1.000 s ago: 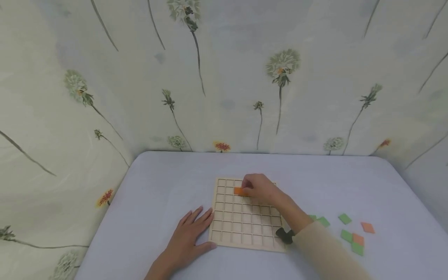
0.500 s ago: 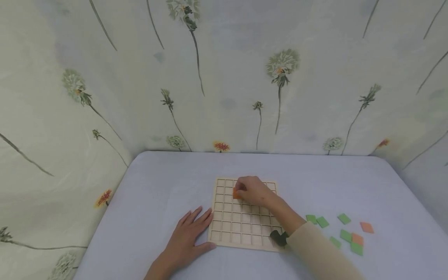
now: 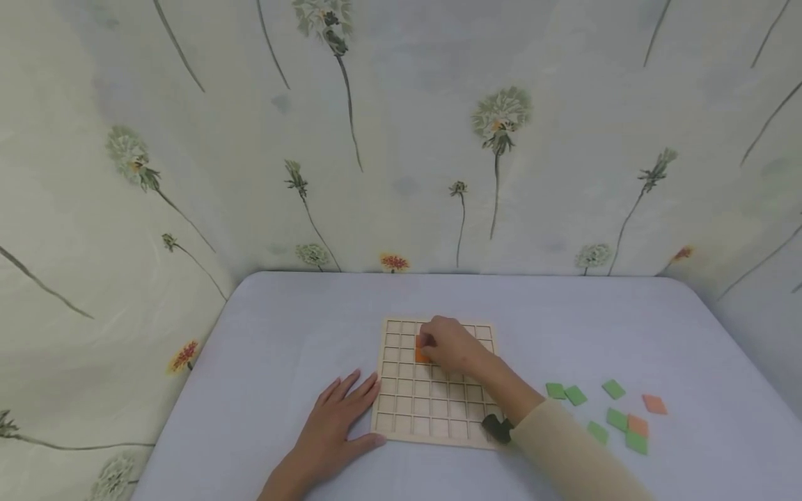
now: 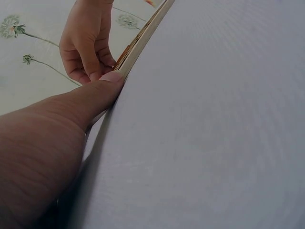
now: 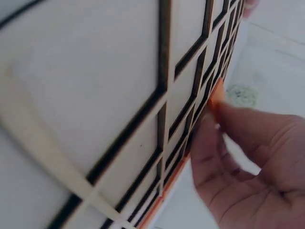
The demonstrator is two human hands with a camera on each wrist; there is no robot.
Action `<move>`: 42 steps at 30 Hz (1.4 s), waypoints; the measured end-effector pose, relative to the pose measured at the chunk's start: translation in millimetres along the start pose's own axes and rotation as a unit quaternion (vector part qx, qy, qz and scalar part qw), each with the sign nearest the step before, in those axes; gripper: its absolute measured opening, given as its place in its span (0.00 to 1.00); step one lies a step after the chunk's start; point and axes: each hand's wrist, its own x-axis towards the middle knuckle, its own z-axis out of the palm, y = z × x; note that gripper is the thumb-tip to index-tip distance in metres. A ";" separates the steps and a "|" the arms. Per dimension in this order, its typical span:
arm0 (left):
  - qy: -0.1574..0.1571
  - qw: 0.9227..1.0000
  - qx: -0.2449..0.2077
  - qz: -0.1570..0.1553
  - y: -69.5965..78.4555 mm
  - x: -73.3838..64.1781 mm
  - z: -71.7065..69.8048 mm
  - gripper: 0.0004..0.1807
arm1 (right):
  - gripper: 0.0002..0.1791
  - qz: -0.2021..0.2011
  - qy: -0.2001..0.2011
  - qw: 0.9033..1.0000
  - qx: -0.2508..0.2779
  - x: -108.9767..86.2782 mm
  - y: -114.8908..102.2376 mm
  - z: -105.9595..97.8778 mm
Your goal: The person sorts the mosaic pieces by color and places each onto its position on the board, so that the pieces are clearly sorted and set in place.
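A pale wooden grid board (image 3: 404, 424) lies on the white table. My left hand (image 3: 335, 428) rests spread beside its left edge, with fingertips and thumb at the rim; in the left wrist view the thumb (image 4: 95, 93) lies against the board's side. Over the upper part of the grid, my right hand (image 3: 451, 348) pinches a small orange square tile (image 5: 217, 98) between thumb and finger. Orange (image 3: 422, 355) shows just below those fingertips in the head view; the fingers partly cover it. An orange strip (image 5: 155, 207) also runs along the grid in the right wrist view.
To the right of the board lie several green tiles (image 3: 614, 388) and a couple of orange tiles (image 3: 655, 403), some touching. A dark device (image 3: 497, 428) sits at the right wrist, above the board's lower right corner. Flower-patterned cloth (image 3: 401, 139) hangs behind the table.
My right hand has shifted slightly left and nearer over the board, and the orange showing there has changed from a wide strip to a taller patch. The left hand keeps its place.
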 end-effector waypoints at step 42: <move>-0.001 1.000 0.010 -0.009 3.4 -1.3 -0.2 0.50 | 0.26 0.296 -0.014 0.955 -0.007 -207.9 169.7 -129.2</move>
